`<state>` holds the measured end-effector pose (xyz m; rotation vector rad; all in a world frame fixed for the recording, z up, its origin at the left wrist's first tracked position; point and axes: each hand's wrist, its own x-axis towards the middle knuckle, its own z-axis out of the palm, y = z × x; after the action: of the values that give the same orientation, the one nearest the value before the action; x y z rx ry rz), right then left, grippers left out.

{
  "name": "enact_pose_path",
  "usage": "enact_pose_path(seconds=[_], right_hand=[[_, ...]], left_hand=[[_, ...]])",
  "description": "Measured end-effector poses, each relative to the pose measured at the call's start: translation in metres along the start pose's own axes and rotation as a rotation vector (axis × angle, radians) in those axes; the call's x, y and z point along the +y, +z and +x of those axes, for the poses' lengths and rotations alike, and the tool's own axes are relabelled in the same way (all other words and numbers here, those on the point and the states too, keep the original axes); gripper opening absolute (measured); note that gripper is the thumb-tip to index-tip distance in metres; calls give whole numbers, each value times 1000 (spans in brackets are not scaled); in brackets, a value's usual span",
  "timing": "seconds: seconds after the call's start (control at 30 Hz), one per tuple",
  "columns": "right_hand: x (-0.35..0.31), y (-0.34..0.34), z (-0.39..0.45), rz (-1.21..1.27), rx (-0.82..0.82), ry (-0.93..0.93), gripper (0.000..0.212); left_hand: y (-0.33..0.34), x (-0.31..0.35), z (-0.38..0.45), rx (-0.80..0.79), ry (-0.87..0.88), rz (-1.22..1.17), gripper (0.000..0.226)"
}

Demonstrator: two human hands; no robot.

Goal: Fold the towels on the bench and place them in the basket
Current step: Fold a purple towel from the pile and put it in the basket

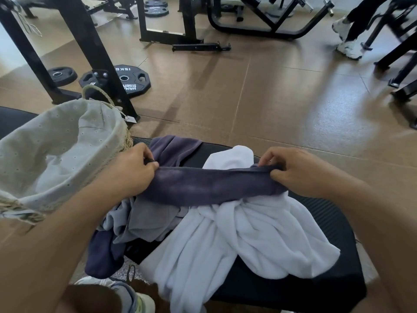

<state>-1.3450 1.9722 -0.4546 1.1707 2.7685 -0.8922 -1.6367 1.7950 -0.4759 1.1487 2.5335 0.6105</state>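
Your left hand [133, 168] and right hand [300, 170] each pinch an end of the purple towel [214, 186] at centre frame above the bench [316, 279], soft and floppy, so grip corners, basket [56, 141] waiting left

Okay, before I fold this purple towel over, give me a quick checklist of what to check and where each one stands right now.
1. Left hand pinching one end of the purple towel: ok.
2. Right hand pinching the other end: ok.
3. Towel stretched flat: not ok, it is bunched into a band.
4. Bench clear for folding: not ok, white towel and grey cloth lie underneath.
5. Basket close on the left: ok.
6. Basket has room: ok, only its liner shows inside.
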Motion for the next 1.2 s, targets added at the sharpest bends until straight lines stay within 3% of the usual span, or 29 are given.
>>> enact_pose_path(seconds=[0.27, 0.37, 0.53, 0.63, 0.7, 0.8, 0.87, 0.97, 1.07, 1.13, 1.2], right_hand=[[0, -1, 0, 0, -125, 36, 26], [1, -5, -4, -53, -168, 28, 36], [2, -5, 0, 127, -15, 41, 40], [1, -3, 0, 288, 5, 2, 19], [1, -3, -1, 328, -57, -26, 14], [-1, -2, -5, 312, -242, -19, 23], [-1, -1, -5, 209, -283, -3, 30], [-1, 0, -5, -83, -255, 27, 31], [2, -1, -5, -183, -226, 55, 17], [6, -4, -3, -150, -122, 30, 21], [7, -6, -2, 51, 41, -52, 20]], left_hand=[[-7, 9, -13, -47, 28, 282, 8], [-6, 14, -16, -17, 39, 276, 6], [-1, 17, -15, 88, 168, 58, 21], [5, 33, -24, 114, 253, -207, 27], [11, 45, -35, 99, 283, -333, 24], [23, 54, -44, 99, 342, -347, 18], [29, 56, -46, 104, 379, -333, 15], [34, 57, -45, 78, 416, -259, 15], [30, 53, -41, 131, 419, -82, 11], [23, 48, -34, 174, 383, 15, 9], [16, 43, -27, 196, 345, 41, 8]])
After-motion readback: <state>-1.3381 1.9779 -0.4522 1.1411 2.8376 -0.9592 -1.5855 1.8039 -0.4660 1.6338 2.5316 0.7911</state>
